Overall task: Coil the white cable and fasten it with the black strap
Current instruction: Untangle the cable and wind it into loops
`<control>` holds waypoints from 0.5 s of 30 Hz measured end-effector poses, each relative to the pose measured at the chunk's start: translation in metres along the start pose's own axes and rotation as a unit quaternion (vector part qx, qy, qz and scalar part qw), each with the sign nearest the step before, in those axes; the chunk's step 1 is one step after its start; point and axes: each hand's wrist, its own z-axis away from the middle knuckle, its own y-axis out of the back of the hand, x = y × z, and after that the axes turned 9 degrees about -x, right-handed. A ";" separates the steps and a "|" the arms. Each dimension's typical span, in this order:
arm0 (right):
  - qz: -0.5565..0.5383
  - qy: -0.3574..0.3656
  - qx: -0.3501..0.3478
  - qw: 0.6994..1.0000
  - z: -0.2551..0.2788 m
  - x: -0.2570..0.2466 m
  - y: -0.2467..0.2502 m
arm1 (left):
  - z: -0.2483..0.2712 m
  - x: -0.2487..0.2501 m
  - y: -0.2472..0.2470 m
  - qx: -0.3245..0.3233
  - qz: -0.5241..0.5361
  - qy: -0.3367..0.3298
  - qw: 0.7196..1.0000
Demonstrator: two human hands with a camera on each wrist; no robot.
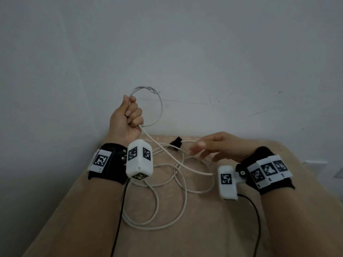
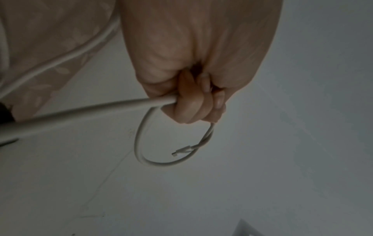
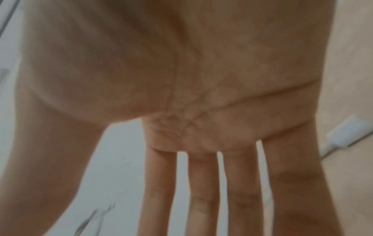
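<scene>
Left hand (image 1: 126,117): clenched round the cable (image 1: 167,184), raised above the table (image 1: 222,229); one small loop is held up against the wall (image 1: 185,43), the plug (image 2: 181,150) hanging inside it.
Right hand (image 1: 219,147): released, fingers (image 3: 203,191) straight and spread, nothing held; it is poised just above the slack.
Cable: one, white; most of it is left in loose tangled loops on the table, between the two wrists and toward the person.
Strap (image 1: 176,142): one, black, seen on the cable at the far edge of the table, between the hands.
Key relation: the slack is run down and rightward from the left fist, so the right hand is judged nearer to it.
Progress: one loop gathered; the fastening is judged not yet begun.
Count: two hands, one cable, one strap, one plug seen.
</scene>
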 end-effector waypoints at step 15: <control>-0.098 0.006 -0.040 0.994 -0.015 0.000 -0.015 | -0.001 -0.005 -0.008 -0.004 -0.014 0.008 1.000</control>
